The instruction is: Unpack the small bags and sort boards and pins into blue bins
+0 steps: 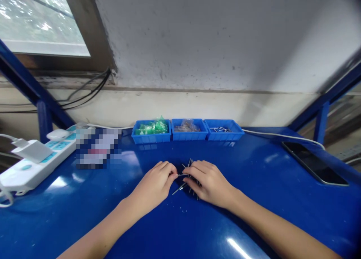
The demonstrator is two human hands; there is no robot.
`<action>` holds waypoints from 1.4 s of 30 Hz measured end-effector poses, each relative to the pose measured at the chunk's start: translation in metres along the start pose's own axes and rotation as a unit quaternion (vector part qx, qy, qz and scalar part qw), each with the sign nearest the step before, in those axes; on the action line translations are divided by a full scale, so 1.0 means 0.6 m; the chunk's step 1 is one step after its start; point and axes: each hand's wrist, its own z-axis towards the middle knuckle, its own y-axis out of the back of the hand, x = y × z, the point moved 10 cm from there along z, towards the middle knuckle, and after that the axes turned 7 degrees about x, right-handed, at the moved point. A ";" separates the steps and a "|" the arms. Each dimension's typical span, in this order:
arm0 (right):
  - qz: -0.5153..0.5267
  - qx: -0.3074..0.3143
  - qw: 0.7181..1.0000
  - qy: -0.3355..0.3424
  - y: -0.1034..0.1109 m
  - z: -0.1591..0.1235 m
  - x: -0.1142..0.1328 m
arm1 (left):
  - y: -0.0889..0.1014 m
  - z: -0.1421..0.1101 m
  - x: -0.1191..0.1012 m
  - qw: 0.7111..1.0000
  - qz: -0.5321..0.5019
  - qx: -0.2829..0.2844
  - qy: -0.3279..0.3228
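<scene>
My left hand [163, 179] is closed, with thumb and forefinger pinching one end of a thin metal pin [182, 174]. At the pin's other end the curled fingers of my right hand [207, 182] close on it, and the pin lies level between the two hands. Beneath and around my right hand is a loose pile of similar metal pins [190, 163], mostly hidden by the fingers. One more pin [178, 189] sticks out of the pile towards my left hand. Whether my right palm holds further pins cannot be seen.
Along the back of the blue table [158, 232] stand three blue bins: one with green plastic bags [153, 127], one with a clear bag [186, 125], one with metal pins [222, 130]. A power strip [31, 168] and a blurred-out object [97, 148] lie left, a phone [314, 163] right.
</scene>
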 end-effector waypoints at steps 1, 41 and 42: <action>-0.007 -0.002 1.000 0.005 -0.001 -0.001 0.000 | -0.002 0.001 -0.002 1.000 -0.012 0.004 0.000; 0.013 -0.024 0.999 -0.029 0.014 0.001 0.002 | 0.007 -0.001 -0.005 1.000 0.020 -0.010 -0.018; 0.008 -0.019 1.000 -0.019 0.008 0.001 0.010 | 0.010 -0.001 -0.009 1.000 0.005 -0.013 -0.023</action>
